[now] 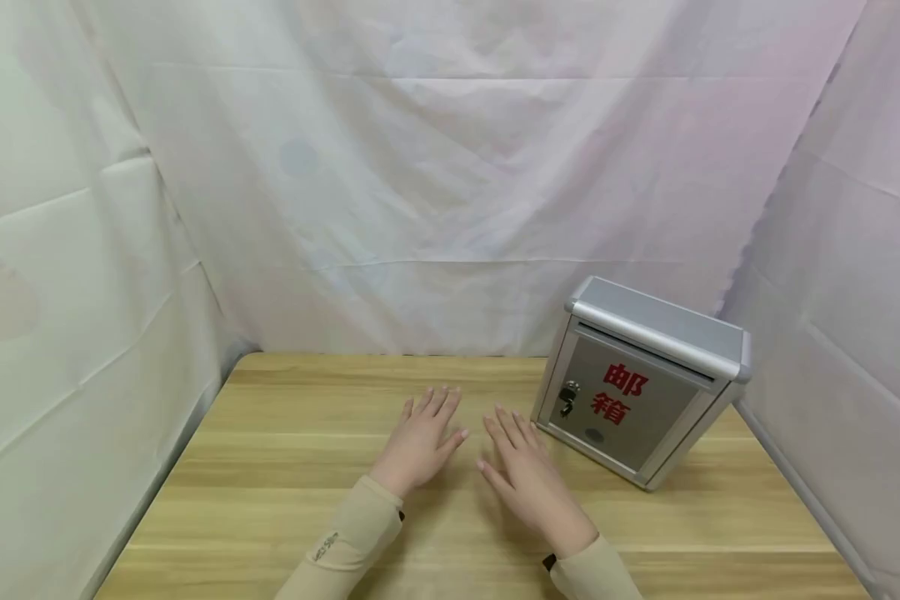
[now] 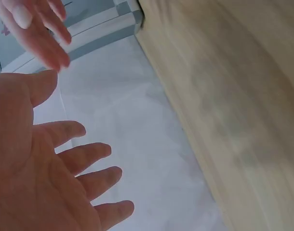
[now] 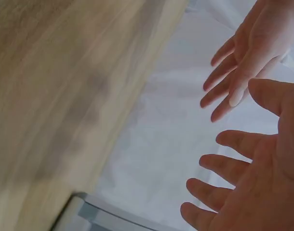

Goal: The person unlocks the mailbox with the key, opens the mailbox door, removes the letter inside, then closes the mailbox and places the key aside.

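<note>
Two bare hands and a mailbox at a wooden desk, as seen by an onlooker in the room. The left hand (image 1: pixel 417 442) and the right hand (image 1: pixel 531 483) lie side by side over the middle of the desk (image 1: pixel 285 467), well short of meeting, palms down. The grip of each is slack and holds nothing: the fingers are extended and somewhat spread, with the thumbs standing apart and pointing inward. Shadows fall on the boards beneath them.

The mailbox (image 1: pixel 648 437), a grey metal box, stands upright on the right part of the desk, set at an angle; its front faces the person and slightly left. The right hand is the nearer of the two, its fingertips near the lower left corner of the box. The door is closed and bears two red characters (image 1: pixel 626 380). A lock (image 1: pixel 568 392) is mounted near the door's left edge. A narrow slot (image 1: pixel 645 354) runs under the front edge of the roof (image 1: pixel 660 321).

The person wears beige sleeves (image 1: pixel 356 525), the left one printed with dark lettering (image 1: pixel 326 546). Pale, creased cloth (image 1: pixel 420 167) hangs behind the desk and along both sides.
</note>
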A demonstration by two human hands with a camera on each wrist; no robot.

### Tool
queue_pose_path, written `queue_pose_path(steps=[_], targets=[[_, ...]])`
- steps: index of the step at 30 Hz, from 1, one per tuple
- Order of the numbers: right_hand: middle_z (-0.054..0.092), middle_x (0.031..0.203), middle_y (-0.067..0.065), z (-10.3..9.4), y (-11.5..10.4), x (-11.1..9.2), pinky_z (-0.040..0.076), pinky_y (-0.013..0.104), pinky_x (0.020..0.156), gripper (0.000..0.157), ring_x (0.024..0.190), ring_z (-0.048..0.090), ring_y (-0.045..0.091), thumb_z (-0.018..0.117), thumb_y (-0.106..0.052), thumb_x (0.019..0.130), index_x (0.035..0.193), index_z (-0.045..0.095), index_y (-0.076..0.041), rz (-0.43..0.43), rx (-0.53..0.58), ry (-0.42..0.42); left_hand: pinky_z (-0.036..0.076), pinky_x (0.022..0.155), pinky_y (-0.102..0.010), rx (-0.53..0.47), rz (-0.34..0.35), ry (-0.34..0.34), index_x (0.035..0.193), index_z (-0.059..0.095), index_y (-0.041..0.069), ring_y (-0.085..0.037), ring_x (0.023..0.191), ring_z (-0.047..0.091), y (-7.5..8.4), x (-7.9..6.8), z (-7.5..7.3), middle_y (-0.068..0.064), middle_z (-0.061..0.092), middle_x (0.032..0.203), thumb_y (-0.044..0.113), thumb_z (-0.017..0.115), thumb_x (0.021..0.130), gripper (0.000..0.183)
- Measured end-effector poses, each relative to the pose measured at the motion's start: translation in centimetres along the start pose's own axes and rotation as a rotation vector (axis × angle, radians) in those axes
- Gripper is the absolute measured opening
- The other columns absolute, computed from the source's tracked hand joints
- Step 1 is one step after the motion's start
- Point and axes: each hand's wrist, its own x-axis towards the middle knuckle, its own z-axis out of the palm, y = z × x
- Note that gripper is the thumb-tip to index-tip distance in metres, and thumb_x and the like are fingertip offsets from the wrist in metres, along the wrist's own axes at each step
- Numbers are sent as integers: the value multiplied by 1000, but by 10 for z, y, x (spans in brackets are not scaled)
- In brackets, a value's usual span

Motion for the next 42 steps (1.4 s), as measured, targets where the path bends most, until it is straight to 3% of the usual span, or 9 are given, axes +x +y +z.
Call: queue_pose_path(steps=[3, 8, 12, 17, 21, 27, 34, 38, 42], targets=[[22, 155, 10, -13, -1, -5, 16, 52, 112, 66, 140, 22, 35, 60, -36, 94, 149, 34, -10, -19, 18, 56, 19, 110, -55, -22, 35, 19, 152, 29, 13, -33, 139, 26, 3, 6, -2, -14, 30, 152, 48, 44, 99, 64], [32, 151, 14, -49, 2, -9, 28, 54, 107, 67, 133, 36, 36, 64, -25, 89, 147, 37, -6, -126, 31, 288, 31, 108, -45, -99, 108, 106, 149, 34, 12, -28, 134, 37, 11, 21, -7, -9, 36, 150, 45, 45, 100, 60], [38, 147, 14, -84, 5, -8, 33, 47, 106, 57, 128, 42, 36, 56, -29, 93, 141, 44, -2, -189, 49, 501, 36, 105, -40, -206, 140, 162, 149, 34, 15, -23, 131, 42, 21, 35, -15, -5, 40, 147, 42, 44, 101, 57], [44, 142, 19, -119, 14, -5, 30, 39, 109, 53, 126, 44, 38, 48, -34, 97, 135, 50, 4, -220, 61, 700, 37, 104, -39, -282, 149, 192, 150, 32, 23, -21, 131, 42, 34, 54, -25, -1, 41, 146, 44, 41, 101, 54], [48, 136, 24, -138, 21, -1, 31, 44, 108, 50, 122, 45, 43, 51, -29, 94, 129, 53, 7, -215, 48, 857, 34, 106, -38, -345, 173, 199, 151, 30, 27, -17, 133, 38, 48, 71, -32, 4, 37, 149, 50, 37, 100, 55], [50, 134, 23, -162, 33, -2, 30, 49, 107, 51, 124, 43, 43, 53, -24, 88, 127, 52, 9, -93, 64, 1060, 37, 104, -35, -463, 255, 241, 151, 30, 24, -15, 129, 41, 66, 99, -40, 2, 39, 147, 45, 39, 101, 55], [37, 146, 12, -169, 74, -14, 22, 43, 111, 55, 134, 31, 29, 53, -20, 89, 139, 43, 1, 89, 84, 1077, 40, 101, -30, -643, 271, 243, 149, 33, 17, -19, 127, 45, 78, 126, -44, -1, 39, 147, 41, 40, 102, 54], [28, 150, 13, -165, 92, -23, 17, 42, 113, 60, 137, 24, 27, 53, -20, 93, 147, 33, -2, 185, 66, 1021, 39, 101, -28, -655, 278, 234, 149, 33, 15, -21, 128, 45, 84, 135, -40, -3, 38, 148, 40, 41, 102, 54], [26, 150, 21, -160, 100, -29, 15, 48, 113, 58, 138, 21, 31, 52, -22, 96, 147, 33, -1, 242, 75, 939, 38, 102, -26, -620, 283, 212, 151, 28, 13, -20, 129, 43, 91, 141, -33, -4, 34, 151, 39, 39, 103, 56]])
